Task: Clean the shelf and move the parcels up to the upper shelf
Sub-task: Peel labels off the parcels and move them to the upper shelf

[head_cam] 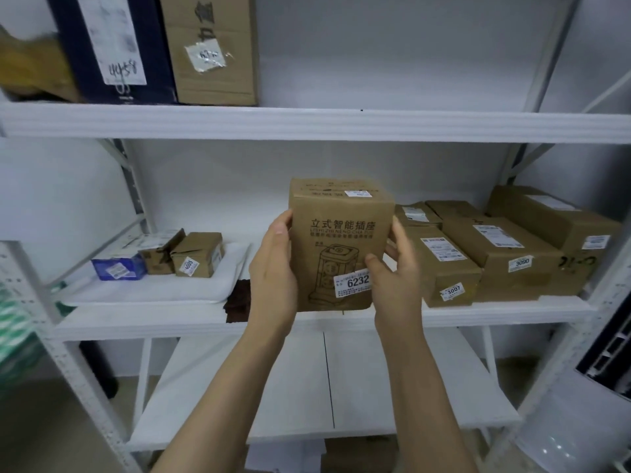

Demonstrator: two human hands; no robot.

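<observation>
I hold an upright brown cardboard parcel, labelled 6232, in front of the middle shelf. My left hand grips its left side, my right hand grips its right side, thumb on the front. Its bottom edge sits at about the level of the shelf's front lip. A dark brown cloth lies on the shelf behind my left hand. The upper shelf above has bare room at its right.
Several brown parcels lie at the middle shelf's right. Small boxes and a blue box sit on a white pad at its left. A dark box and a cardboard box stand on the upper shelf's left.
</observation>
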